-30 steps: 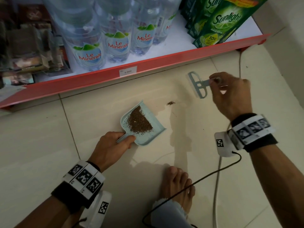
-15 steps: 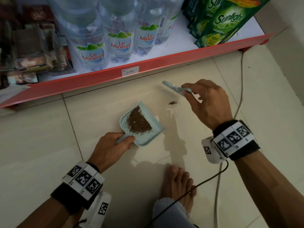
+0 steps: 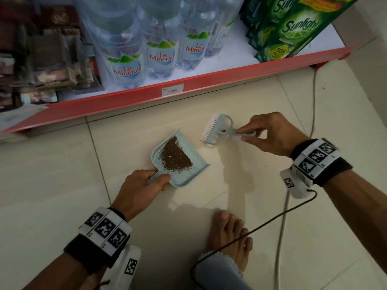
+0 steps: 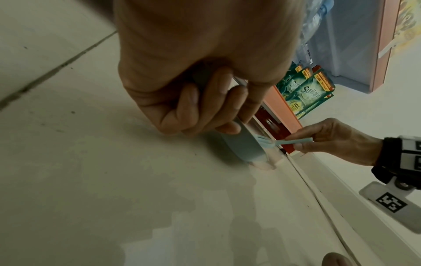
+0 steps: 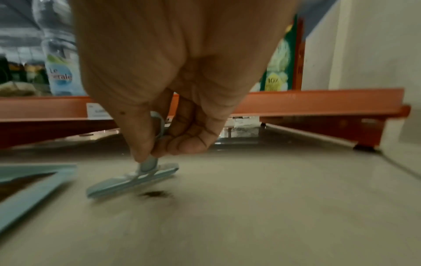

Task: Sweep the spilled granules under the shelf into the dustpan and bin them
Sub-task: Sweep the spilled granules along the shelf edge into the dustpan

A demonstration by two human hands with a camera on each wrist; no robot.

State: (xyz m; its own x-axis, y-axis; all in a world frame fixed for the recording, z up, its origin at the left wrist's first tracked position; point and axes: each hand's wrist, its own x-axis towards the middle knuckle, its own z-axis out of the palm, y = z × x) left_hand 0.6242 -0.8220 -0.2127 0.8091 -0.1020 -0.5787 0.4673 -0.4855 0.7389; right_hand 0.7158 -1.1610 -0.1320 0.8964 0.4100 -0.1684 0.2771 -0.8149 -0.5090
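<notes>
On glossy tile [image 3: 62,185], coarse brown granules [image 3: 174,156].

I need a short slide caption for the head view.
Left hand holds filled dustpan; right hand holds small brush.

Glossy cream floor tiles [image 3: 62,174] with dark grout lines run under a low red-edged white shelf [image 3: 209,80]; a plain pale wall [image 3: 372,49] stands at its right end.
</notes>
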